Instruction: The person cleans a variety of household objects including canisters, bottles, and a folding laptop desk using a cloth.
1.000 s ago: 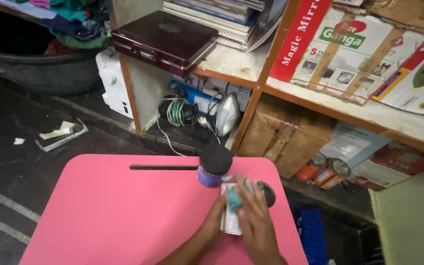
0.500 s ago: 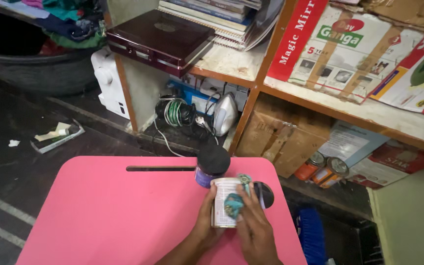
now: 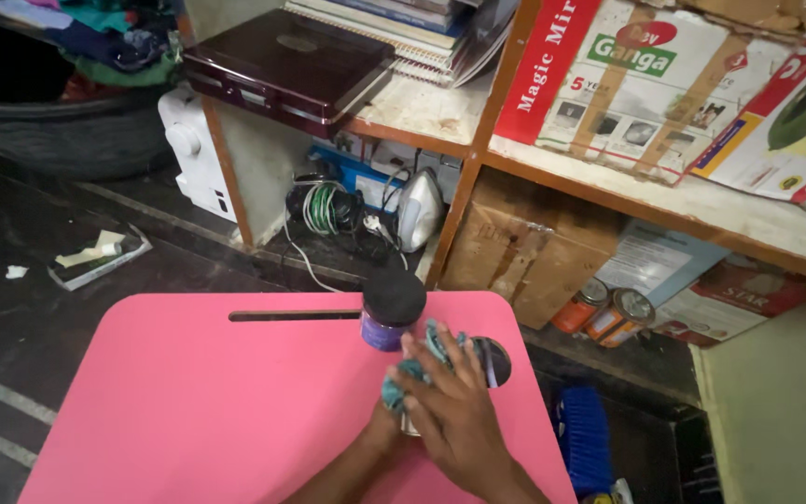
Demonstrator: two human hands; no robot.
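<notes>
A low pink table (image 3: 188, 401) fills the lower view. At its far right, my right hand (image 3: 454, 411) presses a teal cloth (image 3: 401, 378) over a white can that lies almost wholly hidden beneath it; only a sliver of the can (image 3: 409, 427) shows. My left hand (image 3: 380, 431) is tucked under the right one at the can's left side, and its grip is largely covered. Just beyond the hands stands a purple jar with a black lid (image 3: 389, 313), upright and close to the cloth. A round hole in the tabletop (image 3: 494, 362) lies right of the hands.
A wooden shelf unit (image 3: 464, 177) stands behind the table with books, a dark red case (image 3: 286, 65), cardboard boxes, an iron (image 3: 419, 213) and a wire coil (image 3: 321, 207). Two tins (image 3: 608, 313) and a blue brush (image 3: 585, 439) lie on the floor at right.
The can was in plain view half a second ago; my right hand and the cloth have moved up over it and now cover it. The view has shifted slightly.
</notes>
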